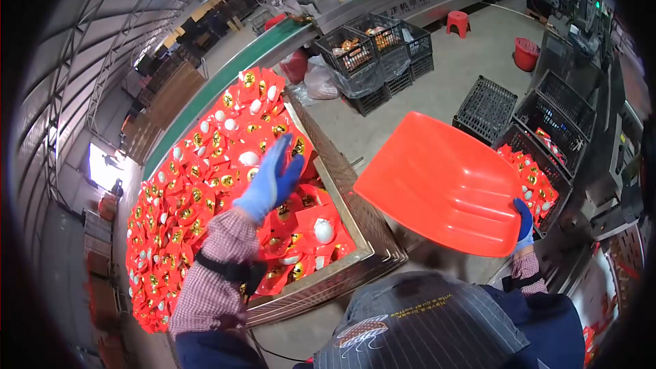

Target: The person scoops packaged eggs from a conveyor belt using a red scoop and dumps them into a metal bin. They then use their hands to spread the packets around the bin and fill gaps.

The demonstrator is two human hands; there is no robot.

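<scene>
My left hand (272, 181), in a blue and white glove, is over a large bin heaped with red packets (205, 184) that have gold print and white egg-shaped parts. Its fingers are stretched out and nothing shows in them. On the right, my right hand (524, 224), also gloved, grips the near end of a red plastic shovel (437, 181). The broad blade of the shovel spreads beside the bin's wooden rim (335, 195), its surface bare. Part of my right hand is hidden behind the shovel.
Black crates with red packets (529, 178) stand at the right, beside a closed-looking black crate (486, 106). Stacked crates (376, 48) stand beyond the bin. A green conveyor belt (225, 85) runs behind it. A red stool (458, 22) and a red bucket (526, 53) are farther off.
</scene>
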